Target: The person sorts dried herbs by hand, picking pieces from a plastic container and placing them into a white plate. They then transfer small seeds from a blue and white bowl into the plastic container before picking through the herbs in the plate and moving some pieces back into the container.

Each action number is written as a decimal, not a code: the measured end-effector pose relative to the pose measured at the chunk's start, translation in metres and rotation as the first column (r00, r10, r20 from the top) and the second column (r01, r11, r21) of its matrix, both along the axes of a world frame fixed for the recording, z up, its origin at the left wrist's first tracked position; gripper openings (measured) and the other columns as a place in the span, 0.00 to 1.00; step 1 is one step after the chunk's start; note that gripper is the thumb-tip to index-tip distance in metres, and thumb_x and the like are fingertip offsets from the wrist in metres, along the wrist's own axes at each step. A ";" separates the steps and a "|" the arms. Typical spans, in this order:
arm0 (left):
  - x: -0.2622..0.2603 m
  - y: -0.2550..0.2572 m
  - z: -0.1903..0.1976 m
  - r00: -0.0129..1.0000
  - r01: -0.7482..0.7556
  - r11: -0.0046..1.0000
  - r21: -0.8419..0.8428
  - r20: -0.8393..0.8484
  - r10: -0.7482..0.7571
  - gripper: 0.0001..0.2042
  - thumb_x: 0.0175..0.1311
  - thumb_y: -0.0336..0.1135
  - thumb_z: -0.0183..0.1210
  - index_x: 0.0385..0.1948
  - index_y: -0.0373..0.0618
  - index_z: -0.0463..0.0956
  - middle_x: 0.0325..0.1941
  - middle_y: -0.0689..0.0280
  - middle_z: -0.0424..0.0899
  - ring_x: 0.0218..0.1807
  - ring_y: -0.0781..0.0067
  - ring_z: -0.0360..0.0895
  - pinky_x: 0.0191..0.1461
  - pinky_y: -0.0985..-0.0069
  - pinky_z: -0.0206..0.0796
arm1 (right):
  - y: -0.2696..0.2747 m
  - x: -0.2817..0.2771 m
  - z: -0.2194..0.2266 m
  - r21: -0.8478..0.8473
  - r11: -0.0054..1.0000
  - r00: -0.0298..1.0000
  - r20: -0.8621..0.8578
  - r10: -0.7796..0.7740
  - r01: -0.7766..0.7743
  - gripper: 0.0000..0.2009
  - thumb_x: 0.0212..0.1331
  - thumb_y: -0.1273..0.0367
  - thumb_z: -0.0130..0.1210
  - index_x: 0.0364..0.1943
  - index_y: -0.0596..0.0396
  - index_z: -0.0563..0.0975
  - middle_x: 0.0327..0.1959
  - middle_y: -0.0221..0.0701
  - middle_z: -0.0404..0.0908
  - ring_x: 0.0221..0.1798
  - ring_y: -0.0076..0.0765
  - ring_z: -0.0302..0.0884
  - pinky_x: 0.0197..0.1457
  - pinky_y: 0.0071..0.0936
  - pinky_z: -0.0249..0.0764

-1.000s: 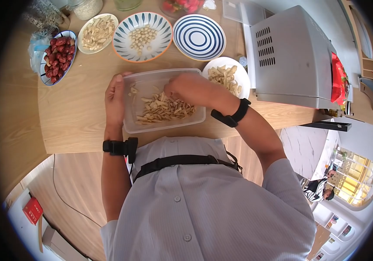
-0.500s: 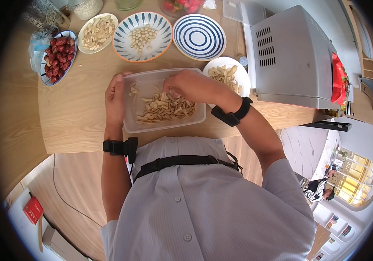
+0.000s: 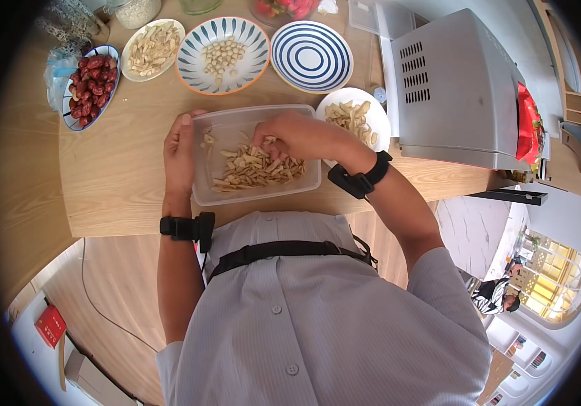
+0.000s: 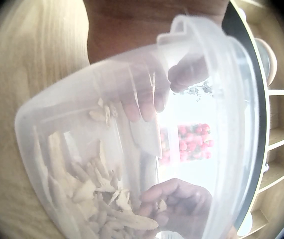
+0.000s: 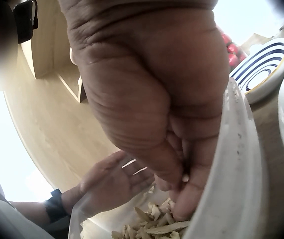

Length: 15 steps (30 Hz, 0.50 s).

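The thumb and fingers of the right hand (image 3: 289, 137) are closing together on a small pale piece (image 4: 162, 204), their tips pointing down over the heap of pale slices (image 3: 253, 169) that is lying inside the clear plastic container (image 3: 256, 200). The heap is spreading mostly across the side nearer the person, with a few loose bits lying by the left wall. The fingers of the left hand (image 3: 179, 152) are stretching along the outside of that left wall, lying against it, while the thumb is standing apart from them near the far corner. A black strap is circling each wrist, and the container is resting on the wooden table (image 3: 128, 176), just in front of the person's shirt (image 3: 270, 304). Beyond its far right corner, a white plate (image 3: 383, 128) is holding more pale slices. Farther back, a blue-ringed plate (image 3: 311, 57) is sitting beside an orange-rimmed plate (image 3: 189, 57), which is carrying small round pale pieces (image 3: 223, 57). To the left of that, a small cream plate (image 3: 131, 76) is bearing slices, and an oval dish (image 3: 74, 127) is holding dark red fruits (image 3: 91, 88). On the right, a grey appliance (image 3: 466, 95) is standing beyond the white plate, with a red package (image 3: 529, 128) showing at its far side
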State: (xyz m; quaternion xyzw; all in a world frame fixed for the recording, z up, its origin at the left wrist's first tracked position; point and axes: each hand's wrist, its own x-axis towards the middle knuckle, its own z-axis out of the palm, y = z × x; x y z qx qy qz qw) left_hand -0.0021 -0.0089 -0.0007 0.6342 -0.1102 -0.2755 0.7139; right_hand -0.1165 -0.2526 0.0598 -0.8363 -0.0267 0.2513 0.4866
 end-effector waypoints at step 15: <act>0.000 0.000 0.001 1.000 -0.006 1.000 0.022 0.018 0.006 0.20 0.84 0.47 0.47 0.54 0.40 0.80 0.49 0.67 0.86 0.51 0.78 0.79 0.59 0.76 0.72 | 0.006 -0.012 0.028 -0.277 0.961 0.935 0.338 0.108 -0.011 0.07 0.58 0.79 0.55 0.39 0.59 0.78 0.30 0.47 0.81 0.38 0.58 0.82 0.41 0.44 0.75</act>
